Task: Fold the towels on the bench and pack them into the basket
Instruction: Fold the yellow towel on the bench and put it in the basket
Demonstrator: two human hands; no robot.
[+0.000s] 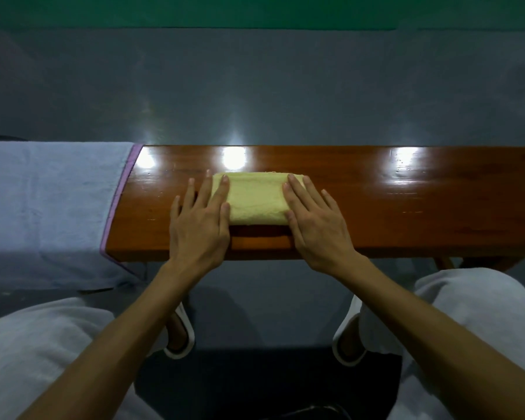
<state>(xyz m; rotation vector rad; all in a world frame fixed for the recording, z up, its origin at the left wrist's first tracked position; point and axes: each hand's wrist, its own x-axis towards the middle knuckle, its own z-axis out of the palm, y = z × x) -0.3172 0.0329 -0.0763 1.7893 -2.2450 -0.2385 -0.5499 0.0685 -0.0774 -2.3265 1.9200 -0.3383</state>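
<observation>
**Wooden bench, with load**

Bench (406,207): glossy reddish-brown wood, running from left of centre to the right edge of the frame. Bright light patches lie along its far edge.

On it:
- Centre: yellow towel (255,200), folded into a compact rectangle and lying flat, nearer the far edge.
- Left of frame: blue towel (49,207) with a purple border (119,204), spread over the bench end and hanging down its near side, apart from the yellow towel.
- Left hand (199,225): flat, fingers straight, partly on the yellow towel's left end, partly on wood.
- Right hand (317,228): flat, likewise at the right end.
</observation>
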